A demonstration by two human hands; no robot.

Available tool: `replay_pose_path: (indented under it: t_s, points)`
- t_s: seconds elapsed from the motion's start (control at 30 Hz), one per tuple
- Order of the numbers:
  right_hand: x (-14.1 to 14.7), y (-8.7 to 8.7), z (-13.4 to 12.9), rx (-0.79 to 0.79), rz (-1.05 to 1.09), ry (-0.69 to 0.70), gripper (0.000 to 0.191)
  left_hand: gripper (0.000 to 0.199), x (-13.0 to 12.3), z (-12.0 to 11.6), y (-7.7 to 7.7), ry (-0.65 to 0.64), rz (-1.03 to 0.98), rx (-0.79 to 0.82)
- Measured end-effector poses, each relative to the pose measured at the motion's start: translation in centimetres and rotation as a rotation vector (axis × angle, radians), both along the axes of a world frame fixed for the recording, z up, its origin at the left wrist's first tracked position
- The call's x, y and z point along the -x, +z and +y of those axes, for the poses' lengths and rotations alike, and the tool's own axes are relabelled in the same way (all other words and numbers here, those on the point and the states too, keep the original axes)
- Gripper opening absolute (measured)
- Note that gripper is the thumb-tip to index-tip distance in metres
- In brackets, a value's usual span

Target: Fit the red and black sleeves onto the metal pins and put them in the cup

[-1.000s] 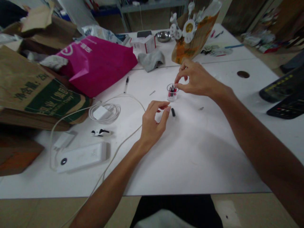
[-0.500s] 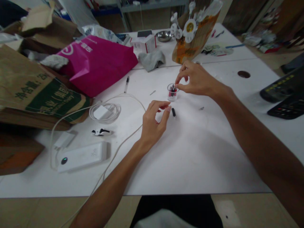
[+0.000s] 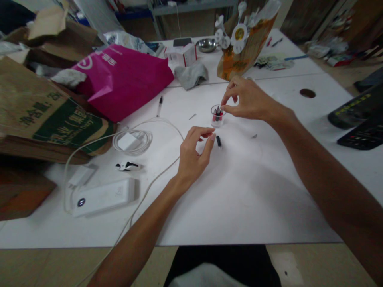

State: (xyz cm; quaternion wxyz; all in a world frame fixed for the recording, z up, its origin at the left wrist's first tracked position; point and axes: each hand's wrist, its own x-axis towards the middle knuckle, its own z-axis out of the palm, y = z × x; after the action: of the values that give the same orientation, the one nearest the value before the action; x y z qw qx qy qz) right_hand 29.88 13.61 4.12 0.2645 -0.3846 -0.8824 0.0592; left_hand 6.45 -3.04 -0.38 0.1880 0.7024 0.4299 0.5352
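Observation:
A small clear cup (image 3: 217,123) stands on the white table (image 3: 239,207). Several short pink and dark pieces with pointed grey tips (image 3: 217,114) are upright inside it. My right hand (image 3: 247,97) is at the cup's right rim, thumb and forefinger nearly together in a pinch; whatever is between them is hidden. My left hand (image 3: 196,149) rests on the table just in front of the cup, thumb and forefinger slightly apart with nothing visible between them. Close to its fingertips lies a short black piece with a clear end (image 3: 219,142).
Left are a white power bank (image 3: 104,197), a coiled cable (image 3: 145,149), a black-and-white clipper-like tool (image 3: 128,166) and a pen (image 3: 160,106). A magenta bag (image 3: 128,75), grey cloth (image 3: 191,75) and orange-brown bag (image 3: 236,65) stand behind. Small slivers (image 3: 254,136) lie right.
Both hands and the cup stay practically still. The small display on the power bank looks different.

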Motion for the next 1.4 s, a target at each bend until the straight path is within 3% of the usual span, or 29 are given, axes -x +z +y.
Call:
replay_pose_path:
  t_s: [0.47,0.63,0.77,0.87,0.97,1.13,1.3,1.4]
  points:
    - [-0.1,0.1,0.2,-0.032,0.071,0.021,0.023,0.011,0.2,0.2,-0.3,0.000,0.032,0.027]
    - [-0.9,2.2,-0.6,-0.036,0.095,0.012,0.024,0.015,0.5,0.5,-1.3,-0.033,0.183,0.057]
    - [-2.0,4.7,-1.8,-0.027,0.079,-0.030,0.016,0.035,0.8,0.7,-2.5,-0.055,0.346,0.070]
    - [-3.1,5.3,-2.7,-0.024,0.104,-0.087,0.011,0.044,1.0,0.8,-3.0,-0.080,0.427,0.084]
    - [-4.3,4.0,-3.7,0.006,0.197,-0.159,0.012,0.044,1.2,1.0,-3.3,-0.104,0.470,0.105]
    - [-7.4,-0.6,-6.5,0.080,0.231,-0.249,0.028,0.041,1.3,1.2,-3.6,-0.139,0.477,0.097]
    - [-9.8,-4.5,-9.3,0.310,0.199,-0.154,0.050,0.034,1.2,1.3,-3.9,-0.135,0.470,0.084]
    - [-10.2,-5.7,-9.8,0.368,0.195,-0.128,0.049,0.030,1.2,1.4,-3.9,-0.133,0.463,0.093]
